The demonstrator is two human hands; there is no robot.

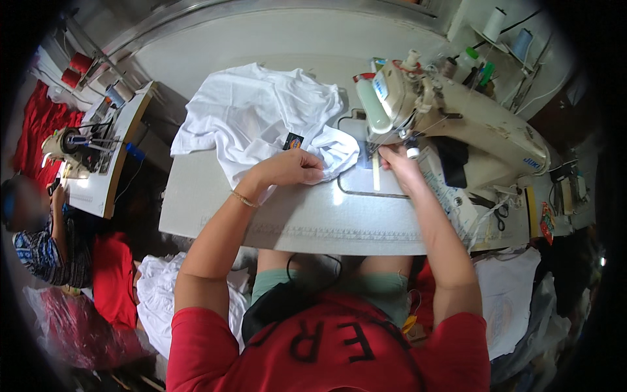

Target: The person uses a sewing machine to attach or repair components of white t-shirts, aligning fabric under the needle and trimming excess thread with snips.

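A white T-shirt (261, 104) lies bunched on the sewing machine table (294, 228), a small black label (293, 141) showing at its neck. My left hand (290, 168) is closed on the shirt's near edge, just below the label. To the right, my right hand (400, 164) has its fingers drawn together beside the needle and presser foot of the sewing machine (450, 111); what its fingertips hold, if anything, is hidden. A narrow pale strip (376, 172) runs toward me from under the presser foot, left of that hand.
Thread cones (494, 25) stand on a rack at the back right. Small scissors (501, 217) lie at the table's right end. On the left, another person (49, 228) sits at a second machine (72, 147). White cloth (163, 297) and red cloth (114, 281) are piled below.
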